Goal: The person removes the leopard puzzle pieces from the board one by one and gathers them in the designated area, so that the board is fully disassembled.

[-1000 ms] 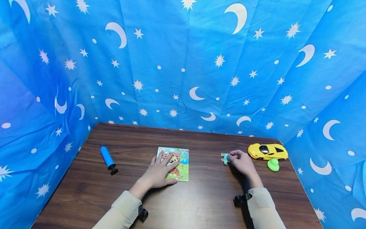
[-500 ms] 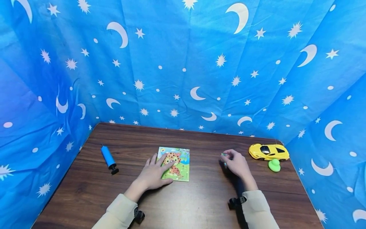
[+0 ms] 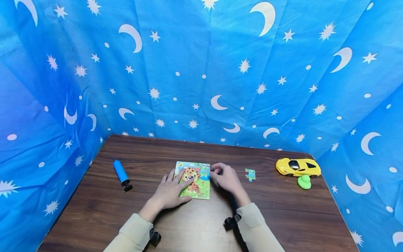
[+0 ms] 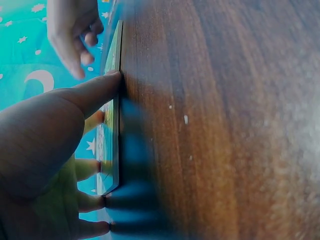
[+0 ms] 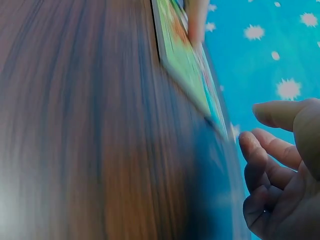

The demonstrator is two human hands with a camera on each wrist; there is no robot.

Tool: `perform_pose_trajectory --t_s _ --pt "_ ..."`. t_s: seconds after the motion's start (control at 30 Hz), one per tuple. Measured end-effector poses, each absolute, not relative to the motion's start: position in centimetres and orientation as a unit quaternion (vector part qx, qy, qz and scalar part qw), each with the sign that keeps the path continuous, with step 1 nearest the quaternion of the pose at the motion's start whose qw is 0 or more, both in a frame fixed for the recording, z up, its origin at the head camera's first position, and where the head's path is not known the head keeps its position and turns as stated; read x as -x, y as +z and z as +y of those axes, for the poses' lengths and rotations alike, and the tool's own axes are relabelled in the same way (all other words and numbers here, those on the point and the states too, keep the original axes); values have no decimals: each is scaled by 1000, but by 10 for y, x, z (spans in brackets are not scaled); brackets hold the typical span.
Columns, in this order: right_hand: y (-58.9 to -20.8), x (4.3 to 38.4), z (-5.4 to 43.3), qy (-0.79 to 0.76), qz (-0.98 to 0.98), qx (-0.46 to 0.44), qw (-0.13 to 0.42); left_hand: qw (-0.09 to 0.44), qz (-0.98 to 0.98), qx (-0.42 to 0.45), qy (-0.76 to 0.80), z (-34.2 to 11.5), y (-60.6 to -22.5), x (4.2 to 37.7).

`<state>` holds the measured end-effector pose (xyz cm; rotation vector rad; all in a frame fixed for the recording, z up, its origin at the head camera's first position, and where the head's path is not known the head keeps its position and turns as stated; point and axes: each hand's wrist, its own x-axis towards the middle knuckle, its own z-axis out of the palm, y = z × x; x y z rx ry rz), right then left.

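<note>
A square picture puzzle (image 3: pixel 203 190) with a spotted cartoon leopard lies flat on the table. My left hand (image 3: pixel 170 190) is spread over its left part, fingertips on the picture and thumb at the near edge. Close by the puzzle's upper right edge is my right hand (image 3: pixel 226 179). In the right wrist view its thumb stands apart from the loosely bent fingers (image 5: pixel 255 165), with nothing between them. A loose green and blue jigsaw piece (image 3: pixel 250 174) lies on the table to the right of that hand.
At the far right of the brown wooden table (image 3: pixel 126 217) stand a yellow toy car (image 3: pixel 297 167) and a small light-green knobbed object (image 3: pixel 304 182). A blue hand pump (image 3: pixel 121 173) lies on the left. Blue star-and-moon cloth (image 3: pixel 189 70) hangs behind the table.
My right hand has let go of the jigsaw piece, leaving it on the table, and moved left to the puzzle's edge. My left hand has shifted slightly left on the picture.
</note>
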<state>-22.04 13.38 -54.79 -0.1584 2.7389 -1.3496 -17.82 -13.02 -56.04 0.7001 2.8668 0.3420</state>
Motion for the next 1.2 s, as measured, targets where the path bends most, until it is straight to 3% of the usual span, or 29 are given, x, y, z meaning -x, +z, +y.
perform_pose_trajectory --t_s 0.2,0.43,1.2 --pt "-552 226 107 -436 894 80 72 90 961 -234 120 -129 -559 178" --pt "-556 226 91 -390 916 63 71 87 961 -238 110 -129 -560 180" --pt "-559 228 81 -375 924 26 73 98 963 -231 100 -128 -556 179"
